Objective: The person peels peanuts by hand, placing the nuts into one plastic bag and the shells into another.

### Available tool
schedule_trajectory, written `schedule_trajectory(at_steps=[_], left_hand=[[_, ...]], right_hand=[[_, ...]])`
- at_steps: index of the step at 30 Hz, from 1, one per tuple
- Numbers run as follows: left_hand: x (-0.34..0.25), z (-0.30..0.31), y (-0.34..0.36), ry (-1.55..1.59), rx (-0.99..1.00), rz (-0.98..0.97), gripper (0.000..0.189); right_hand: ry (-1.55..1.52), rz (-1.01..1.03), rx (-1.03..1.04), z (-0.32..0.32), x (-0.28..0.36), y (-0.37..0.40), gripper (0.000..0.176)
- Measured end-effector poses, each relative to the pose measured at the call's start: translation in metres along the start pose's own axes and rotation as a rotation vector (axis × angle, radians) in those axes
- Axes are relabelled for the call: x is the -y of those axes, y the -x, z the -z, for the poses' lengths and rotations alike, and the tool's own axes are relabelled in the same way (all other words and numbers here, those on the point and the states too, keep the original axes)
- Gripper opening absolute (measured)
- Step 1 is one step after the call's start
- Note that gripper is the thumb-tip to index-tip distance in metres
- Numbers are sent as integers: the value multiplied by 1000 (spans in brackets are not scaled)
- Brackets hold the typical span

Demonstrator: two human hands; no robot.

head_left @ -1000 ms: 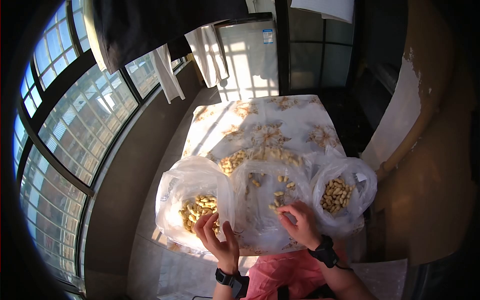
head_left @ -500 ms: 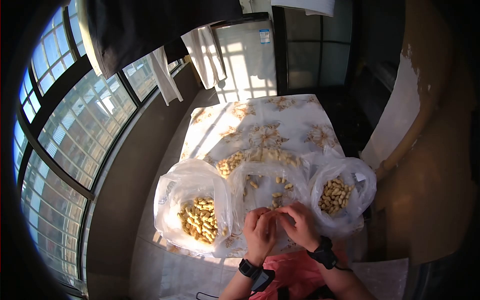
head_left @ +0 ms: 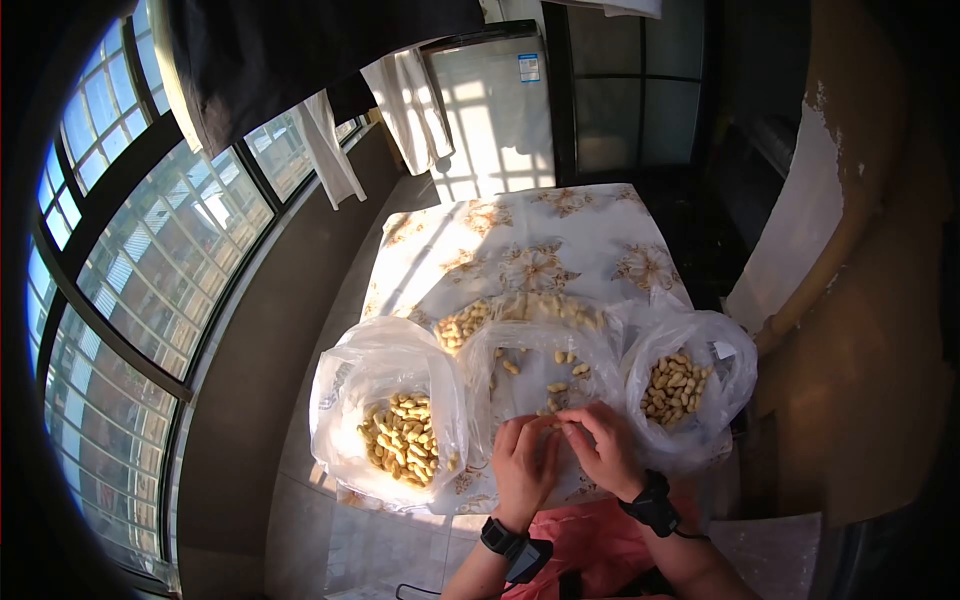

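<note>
My left hand [head_left: 524, 464] and my right hand [head_left: 603, 450] meet at the fingertips over the near edge of the middle plastic bag [head_left: 480, 385]. The fingers of both are pinched together; whatever lies between them is too small to name. Several peanuts [head_left: 581, 369] are in the middle bag, just beyond my fingers. To the left stands an open plastic bag [head_left: 340, 385] with a heap of peanuts [head_left: 402, 440]. On the right, another open bag [head_left: 738, 365] holds a smaller heap of peanuts [head_left: 675, 388].
A flowered cloth covers the table [head_left: 540, 225]. More peanuts [head_left: 461, 325] lie under clear plastic behind the middle bag. Barred windows [head_left: 170, 260] line the left side. A fridge [head_left: 490, 110] stands past the table's far end. Dark cloth [head_left: 320, 60] hangs overhead.
Both hands stay together at the middle bag, with the fingers slightly shifted. The whole view has moved a little.
</note>
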State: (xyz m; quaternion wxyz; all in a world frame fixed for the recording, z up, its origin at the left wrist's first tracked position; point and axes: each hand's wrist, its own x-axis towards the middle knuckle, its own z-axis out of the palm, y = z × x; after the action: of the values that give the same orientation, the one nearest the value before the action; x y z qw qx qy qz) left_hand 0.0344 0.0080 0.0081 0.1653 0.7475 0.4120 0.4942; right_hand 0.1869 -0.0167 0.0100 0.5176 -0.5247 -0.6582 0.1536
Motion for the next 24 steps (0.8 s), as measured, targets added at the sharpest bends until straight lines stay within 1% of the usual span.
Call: schedule_trajectory(at_steps=[13,24], left_hand=[[4,0,1,37,-5,21,18],[5,-1,3,55,-19,30,19]], right_hand=[[-6,21,18,0,-3,0,15],[0,20,35,0,-4,1,17]])
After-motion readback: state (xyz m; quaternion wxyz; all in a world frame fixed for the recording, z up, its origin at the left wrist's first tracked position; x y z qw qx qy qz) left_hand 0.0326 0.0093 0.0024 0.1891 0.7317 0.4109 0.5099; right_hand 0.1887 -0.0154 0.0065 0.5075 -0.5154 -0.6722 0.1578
